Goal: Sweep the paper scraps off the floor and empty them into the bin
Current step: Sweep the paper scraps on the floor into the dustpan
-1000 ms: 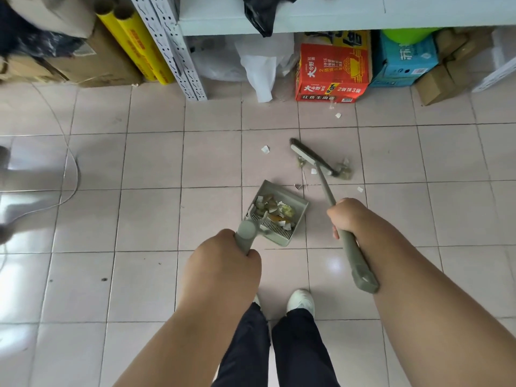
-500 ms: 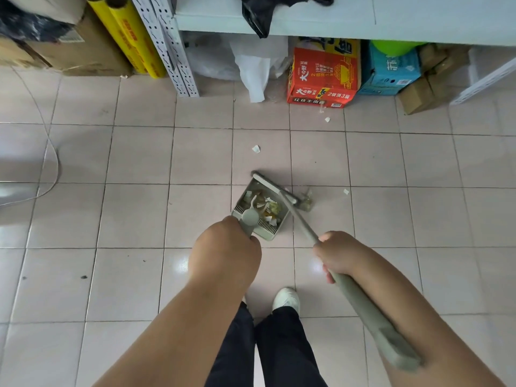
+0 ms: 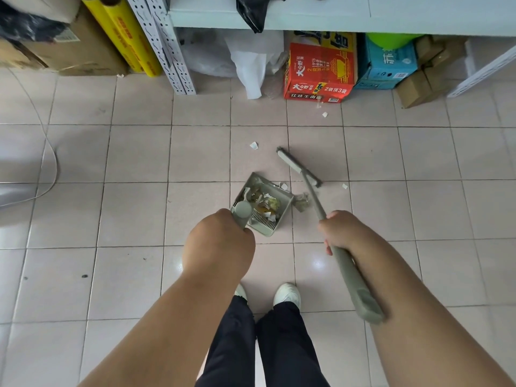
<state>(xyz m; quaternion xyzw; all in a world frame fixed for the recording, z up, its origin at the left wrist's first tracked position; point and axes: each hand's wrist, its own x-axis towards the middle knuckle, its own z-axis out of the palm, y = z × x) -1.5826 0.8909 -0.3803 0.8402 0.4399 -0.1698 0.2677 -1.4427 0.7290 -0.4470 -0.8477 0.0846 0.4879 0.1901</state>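
A grey-green dustpan point(image 3: 284, 203) rests on the tiled floor, holding several paper scraps point(image 3: 265, 201). My left hand point(image 3: 219, 243) is shut on its upright handle. My right hand point(image 3: 339, 229) grips the long handle of a grey broom point(image 3: 300, 167), whose head lies on the floor beyond and to the right of the pan. A crumpled scrap point(image 3: 302, 201) lies at the pan's right edge. Small white scraps lie loose: one far left of the broom head point(image 3: 253, 145), one to its right point(image 3: 345, 186), one near the red box point(image 3: 324, 114). No bin is in view.
White shelving point(image 3: 307, 15) crosses the far side, with a red box point(image 3: 318, 72), a blue box point(image 3: 386, 64), brown cartons point(image 3: 424, 79) and a white bag point(image 3: 251, 68) under it. Yellow rolls point(image 3: 125, 37) lean at far left. A cable point(image 3: 51, 160) curves over the left floor. My shoes point(image 3: 286, 294) stand below the pan.
The broom head swept in against the dustpan's mouth half a second ago, then moved back out to the far right. The dustpan and my left hand stayed roughly put.
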